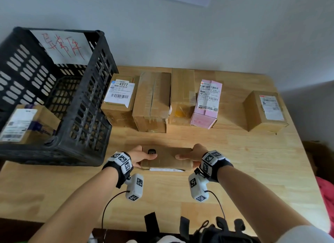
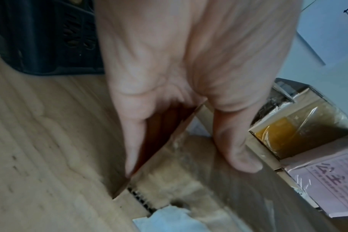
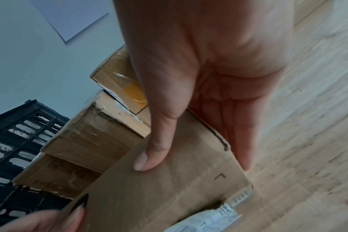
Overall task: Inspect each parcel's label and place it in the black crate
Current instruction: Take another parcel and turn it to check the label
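A flat brown parcel (image 1: 167, 158) with a black logo lies near the table's front, gripped at both ends. My left hand (image 1: 142, 157) holds its left end, thumb on top (image 2: 240, 157) and fingers down the side. My right hand (image 1: 192, 155) holds the right end, thumb (image 3: 149, 157) on top and fingers along the side face. A white label edge shows at the parcel's near side (image 3: 210, 219). The black crate (image 1: 86, 105) stands at the left with one labelled parcel (image 1: 27, 123) inside.
Several parcels stand in a row at the back: a labelled box (image 1: 117, 101), a plain brown box (image 1: 152, 101), another brown box (image 1: 182, 96), a pink box (image 1: 206, 103) and a box (image 1: 265, 110) at the right. The wooden table (image 1: 235, 170) ends close on the right.
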A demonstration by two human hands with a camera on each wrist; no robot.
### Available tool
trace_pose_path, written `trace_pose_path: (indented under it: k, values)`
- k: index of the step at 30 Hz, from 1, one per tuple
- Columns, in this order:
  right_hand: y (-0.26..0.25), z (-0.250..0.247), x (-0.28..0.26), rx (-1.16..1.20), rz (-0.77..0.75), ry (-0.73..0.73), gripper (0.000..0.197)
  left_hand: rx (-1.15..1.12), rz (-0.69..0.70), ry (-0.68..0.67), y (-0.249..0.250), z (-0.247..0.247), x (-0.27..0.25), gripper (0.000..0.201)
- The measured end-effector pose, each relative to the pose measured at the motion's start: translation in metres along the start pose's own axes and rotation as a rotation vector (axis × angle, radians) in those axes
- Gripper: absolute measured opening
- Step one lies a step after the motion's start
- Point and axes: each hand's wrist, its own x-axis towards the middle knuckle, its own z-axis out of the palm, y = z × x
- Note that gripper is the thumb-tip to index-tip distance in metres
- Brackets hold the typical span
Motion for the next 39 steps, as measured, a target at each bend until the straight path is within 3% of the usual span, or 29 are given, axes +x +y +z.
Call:
trace_pose_path:
  k: [10,14,17,20,23,26,29,35,39]
  values:
    - [-0.001,0.0,-0.008,-0.004,-0.034,-0.015,0.077,-0.043,-0.013,0.032,-0.006,0.004,-0.007,0.085]
    - [0.007,-0.005,-0.013,0.191,-0.102,0.016,0.056,-0.337,0.034,-0.028,-0.007,0.003,-0.006,0.104]
    - [0.016,-0.011,-0.017,0.461,-0.143,0.012,0.045,-0.475,0.102,-0.037,-0.004,0.004,-0.013,0.067]
    - [0.025,-0.01,-0.02,0.571,-0.115,0.046,0.044,-0.454,0.125,-0.019,-0.009,0.009,-0.011,0.071]
    - [0.036,-0.002,-0.018,0.49,-0.085,0.1,0.035,-0.372,0.112,0.097,-0.017,0.019,-0.003,0.057]
    - [0.043,0.004,-0.015,0.313,-0.049,0.117,0.037,-0.187,0.076,0.146,-0.024,0.027,0.008,0.06]
    - [0.044,0.006,-0.013,0.235,-0.046,0.129,0.026,-0.087,0.057,0.11,-0.027,0.026,0.02,0.054]
    - [0.033,-0.005,-0.007,0.073,0.0,0.05,0.052,0.068,-0.031,-0.043,-0.017,0.02,0.027,0.045]
    - [0.024,-0.01,0.0,-0.073,0.018,0.024,0.04,0.19,-0.036,-0.078,-0.011,0.019,0.032,0.045]
